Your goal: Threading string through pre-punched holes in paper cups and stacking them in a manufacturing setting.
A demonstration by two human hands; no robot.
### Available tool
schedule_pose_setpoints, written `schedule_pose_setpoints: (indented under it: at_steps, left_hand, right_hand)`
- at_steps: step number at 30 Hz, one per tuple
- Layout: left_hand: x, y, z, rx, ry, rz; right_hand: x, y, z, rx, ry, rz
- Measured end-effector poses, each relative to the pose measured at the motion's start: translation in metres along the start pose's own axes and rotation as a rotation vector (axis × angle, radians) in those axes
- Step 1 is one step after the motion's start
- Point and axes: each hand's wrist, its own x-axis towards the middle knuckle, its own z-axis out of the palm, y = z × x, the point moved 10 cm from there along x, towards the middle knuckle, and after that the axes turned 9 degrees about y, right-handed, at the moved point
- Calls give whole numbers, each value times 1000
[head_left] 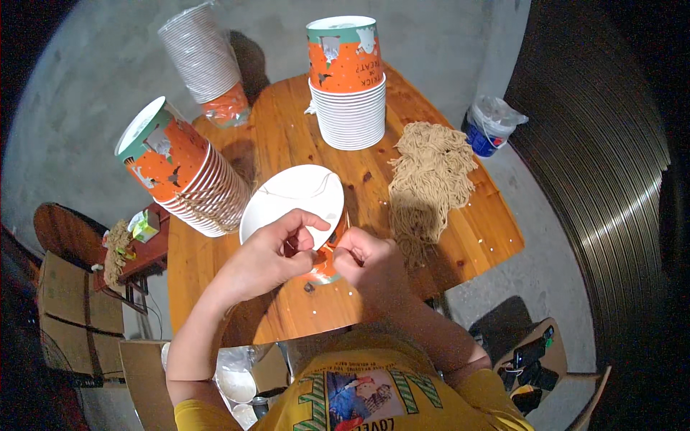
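Left fingers point(305, 218) curl half-parted and right fingers point(352, 251) pinch closed, holds unclear, at the rim of a tilted paper bucket point(280, 215) over the surface point(474, 248); working thin cord point(296, 195) apparently calls for steady tension.

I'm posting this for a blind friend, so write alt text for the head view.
A person's left hand and right hand work close together at an orange and white bucket on a wooden table. Stacks of similar buckets stand to the left and behind; tan cords lie to the right.
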Motion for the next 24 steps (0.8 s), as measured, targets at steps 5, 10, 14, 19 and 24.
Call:
schedule_pose_setpoints:
  at_steps: [5, 10, 14, 19, 24]
  left_hand:
    - [-2, 2, 2, 23, 2, 16]
    - [-3, 0, 8, 47, -17, -17]
    - [-2, -7, 14, 96, -51, 13]
    - [5, -15, 23, 33, -71, 57]
    - [10, -17, 29, 96, -84, 82]
  right_hand:
    - [-1, 3, 1, -39, -16, 27]
    - [-2, 4, 0, -16, -14, 55]
    - [-5, 11, 0, -14, -4, 72]
    - [-11, 18, -3, -36, -36, 143]
    - [-16, 19, -3, 84, -17, 128]
